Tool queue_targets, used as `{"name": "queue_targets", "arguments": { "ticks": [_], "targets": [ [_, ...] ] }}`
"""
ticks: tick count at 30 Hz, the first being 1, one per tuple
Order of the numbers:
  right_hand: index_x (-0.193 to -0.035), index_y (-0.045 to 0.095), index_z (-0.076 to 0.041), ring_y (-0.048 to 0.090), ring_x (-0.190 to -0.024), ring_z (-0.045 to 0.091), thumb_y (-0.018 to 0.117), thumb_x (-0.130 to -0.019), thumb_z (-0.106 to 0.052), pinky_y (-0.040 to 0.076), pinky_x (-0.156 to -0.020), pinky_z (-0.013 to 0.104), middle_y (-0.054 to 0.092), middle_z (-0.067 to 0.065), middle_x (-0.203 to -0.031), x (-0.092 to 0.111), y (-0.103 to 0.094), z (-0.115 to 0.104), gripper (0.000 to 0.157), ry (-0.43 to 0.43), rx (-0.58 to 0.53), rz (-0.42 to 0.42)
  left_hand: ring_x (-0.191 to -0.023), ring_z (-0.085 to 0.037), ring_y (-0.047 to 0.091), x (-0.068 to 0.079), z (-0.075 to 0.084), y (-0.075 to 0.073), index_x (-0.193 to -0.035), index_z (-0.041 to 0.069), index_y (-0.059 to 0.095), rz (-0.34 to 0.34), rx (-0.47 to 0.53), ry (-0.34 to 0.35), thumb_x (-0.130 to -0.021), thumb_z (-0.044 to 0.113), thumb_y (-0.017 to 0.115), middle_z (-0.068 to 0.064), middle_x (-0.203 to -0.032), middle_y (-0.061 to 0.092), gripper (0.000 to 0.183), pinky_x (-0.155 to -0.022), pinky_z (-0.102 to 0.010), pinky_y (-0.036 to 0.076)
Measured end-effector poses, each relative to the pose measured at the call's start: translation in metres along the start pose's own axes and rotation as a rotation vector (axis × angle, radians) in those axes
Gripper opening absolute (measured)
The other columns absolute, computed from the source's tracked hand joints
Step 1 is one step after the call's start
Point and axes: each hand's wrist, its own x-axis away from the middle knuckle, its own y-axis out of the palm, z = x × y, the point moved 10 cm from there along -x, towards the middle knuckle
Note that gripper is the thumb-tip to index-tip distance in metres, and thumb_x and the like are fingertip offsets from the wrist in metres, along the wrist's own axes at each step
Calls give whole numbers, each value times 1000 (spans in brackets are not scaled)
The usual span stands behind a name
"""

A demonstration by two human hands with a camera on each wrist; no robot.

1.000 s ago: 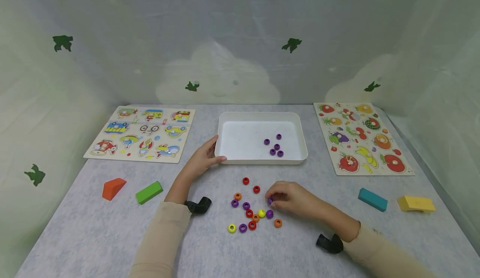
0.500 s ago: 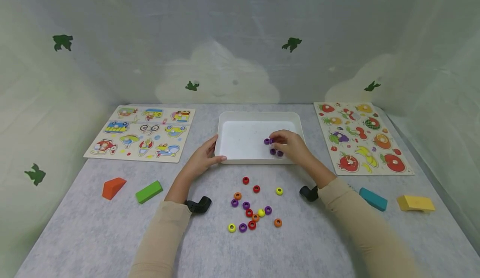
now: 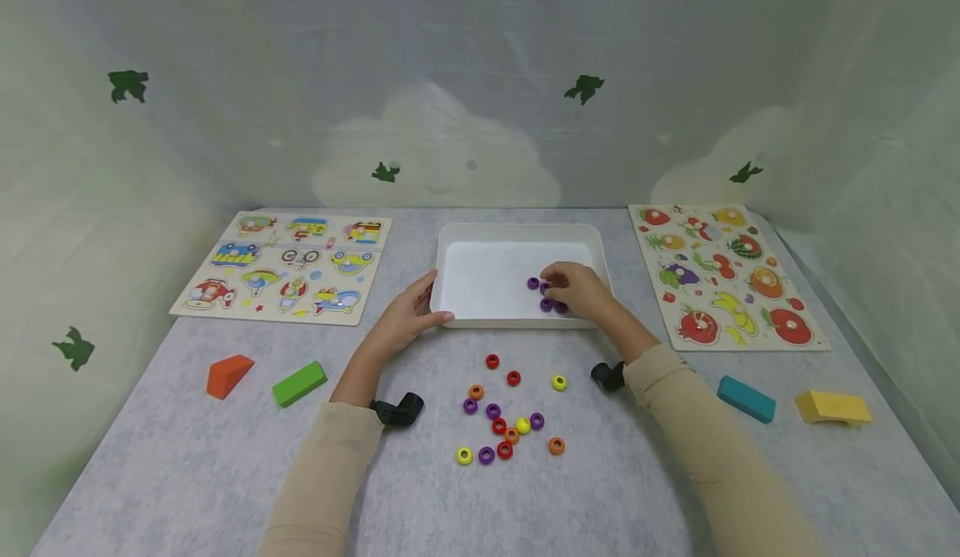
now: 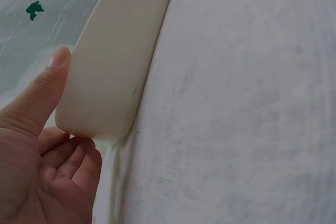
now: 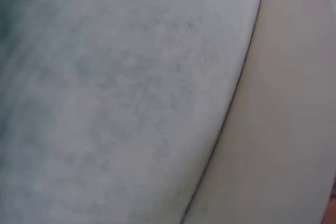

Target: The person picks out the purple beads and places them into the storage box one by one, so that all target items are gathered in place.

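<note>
A white tray (image 3: pixel 480 282) lies at the back middle of the table. My left hand (image 3: pixel 403 317) grips its near left corner, thumb at the rim and fingers curled against the wall, as the left wrist view shows on the tray wall (image 4: pixel 105 77). Inside the tray's right part, my right hand (image 3: pixel 581 290) pinches a purple bead (image 3: pixel 545 288) low over the floor. Around its fingertips lie other purple beads (image 3: pixel 533 283), some partly hidden by the hand. In the right wrist view the outer tray wall (image 5: pixel 278 103) shows, with only a sliver of hand at the edge.
In front of the tray are scattered red (image 3: pixel 492 361), orange (image 3: pixel 557 446), yellow (image 3: pixel 558 383) and purple beads (image 3: pixel 486 455). A vehicle puzzle (image 3: pixel 285 269) and orange and green blocks (image 3: pixel 300 384) lie left. A fruit puzzle (image 3: pixel 723 278), blue block (image 3: pixel 746 398) and yellow block (image 3: pixel 832 408) lie right.
My right hand has carried a purple bead from the table forward into the tray, then lowered slightly. A yellow bead formerly under that hand now shows. My left hand has stayed put.
</note>
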Motion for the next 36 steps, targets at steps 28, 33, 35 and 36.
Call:
{"name": "queue_targets", "arguments": {
  "ticks": [28,33,35,36],
  "targets": [
    [-102,54,-12,50,-82,13,65,-71,-21,45,-72,25,54,-2,-95,150,67,-50,34,-336,-221,-313,-122,-17,15,0,1,0,-132,1,14,1,-5,2,-71,15,64,-12,-135,13,79,-98,-27,19],
    [-95,58,-19,49,-78,7,62,-74,-21,44,-68,20,53,-11,-87,152,78,-46,21,-329,-116,-340,-122,-16,15,-1,-3,0,-132,2,14,-1,-11,-3,-71,15,64,-11,-136,12,80,-98,-27,19],
    [-93,59,-21,48,-77,6,60,-75,-20,44,-67,19,53,-13,-86,151,78,-49,18,-337,-89,-338,-122,-15,15,-3,-9,-1,-132,4,14,-2,-10,-9,-70,19,65,-9,-136,12,82,-98,-26,19],
    [-93,59,-21,48,-77,5,60,-76,-19,44,-66,19,53,-13,-86,151,78,-50,17,-339,-83,-338,-121,-13,15,-5,-13,-1,-132,6,14,-3,-13,-11,-69,22,65,-8,-136,12,83,-98,-25,19]
  ]
}}
